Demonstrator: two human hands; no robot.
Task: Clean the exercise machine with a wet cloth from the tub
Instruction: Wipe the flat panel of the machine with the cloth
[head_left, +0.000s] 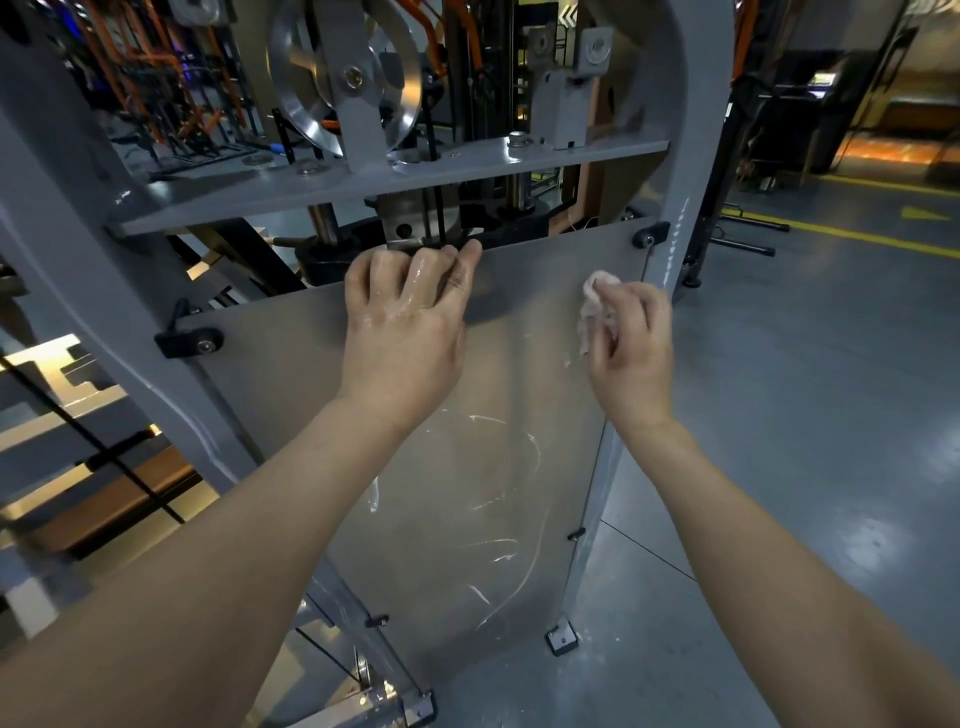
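While the left hand (402, 322) hooks its curled fingers over the top edge of the guard panel (322, 415), we record the right hand (631, 348) pinching a crumpled pale cloth (595, 306) between thumb and fingers. It presses the cloth to the panel's upper right, just beside the grey upright (675, 156) of the exercise machine (130, 312). The back of the left hand glistens with wet.

We note curved white streaks (519, 467) across the lower half of the panel. Black clips (189, 340) with bolts fix its upper corners to the frame. Above the panel, a polished pulley wheel (306, 78) stands on a grey cross plate (260, 202).

As to markings, we find no legible maker's name or label on the visible parts of the machine. The grey floor (805, 415) carries a painted yellow line (857, 236) and, beyond it, a yellow arrow (924, 213). White chevrons (569, 13) show at the top edge. On a dark unit at far right sits what appears to be a small lit display (823, 80); its writing is too small to read.
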